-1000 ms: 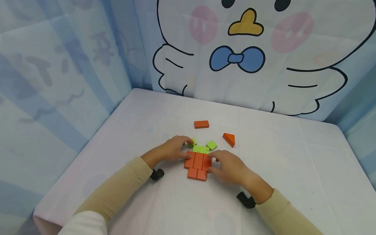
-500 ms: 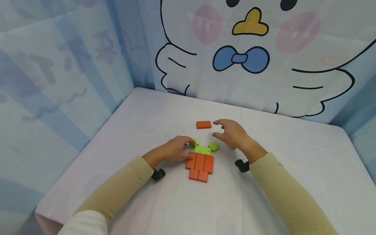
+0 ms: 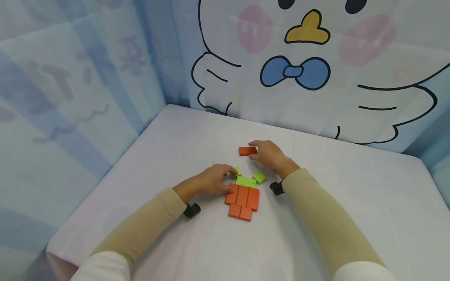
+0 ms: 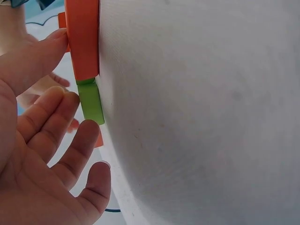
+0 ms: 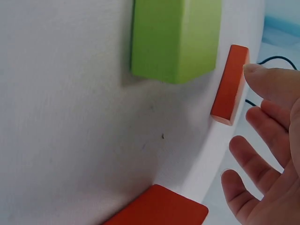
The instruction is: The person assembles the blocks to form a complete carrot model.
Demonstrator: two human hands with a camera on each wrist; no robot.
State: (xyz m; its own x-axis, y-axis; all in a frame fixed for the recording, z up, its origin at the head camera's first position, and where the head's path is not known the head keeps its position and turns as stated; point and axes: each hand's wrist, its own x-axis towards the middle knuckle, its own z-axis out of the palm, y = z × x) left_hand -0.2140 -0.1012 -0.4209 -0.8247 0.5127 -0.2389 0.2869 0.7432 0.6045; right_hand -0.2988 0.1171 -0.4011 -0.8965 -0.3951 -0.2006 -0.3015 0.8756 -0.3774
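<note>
Flat on the table lies a figure of several orange blocks (image 3: 242,196), topped by a wide green block (image 3: 246,182). My left hand (image 3: 215,179) rests at its left side: the thumb touches an orange block (image 4: 85,42), and fingertips are right at a small green block (image 4: 91,101). Another small green block (image 3: 259,177) sits at the figure's upper right. Beyond it, my right hand (image 3: 268,154) reaches round the right end of a separate orange rectangular block (image 3: 245,151), thumb on the near side, forefinger on the far side. In the right wrist view that block lies on the table, other fingers loosely bent.
An orange block with a pointed corner (image 5: 161,208) lies by the right hand, hidden under it in the head view. A white cloth covers the table (image 3: 197,136), and a printed curtain (image 3: 295,105) stands behind its back edge.
My right hand has left the figure's right side and moved away from me, then left to the separate orange block. My left hand stays in place. The orange triangular block became covered from above.
</note>
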